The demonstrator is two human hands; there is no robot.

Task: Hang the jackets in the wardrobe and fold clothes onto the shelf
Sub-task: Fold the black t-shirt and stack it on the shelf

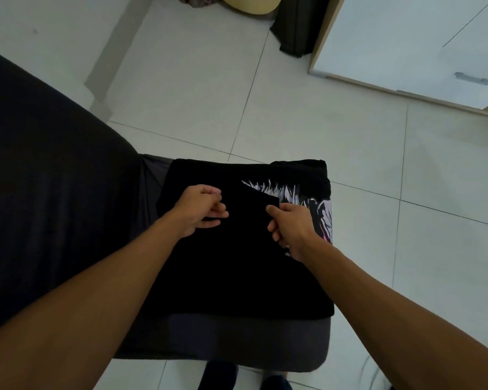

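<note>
A black T-shirt (237,266) with a white and pink print lies partly folded on the corner of a dark grey bed (54,192). My left hand (200,209) hovers over the shirt's upper middle with fingers loosely curled and nothing in them. My right hand (290,229) pinches a folded flap of the black fabric beside the print. Part of the print is hidden under the flap and my right hand.
White floor tiles (307,122) surround the bed. A white wardrobe door with a metal handle (471,78) stands at the upper right, with a dark cloth (296,26) hanging beside it. A yellow round object (251,4) sits at the top. My dark shoes (220,375) show below the bed.
</note>
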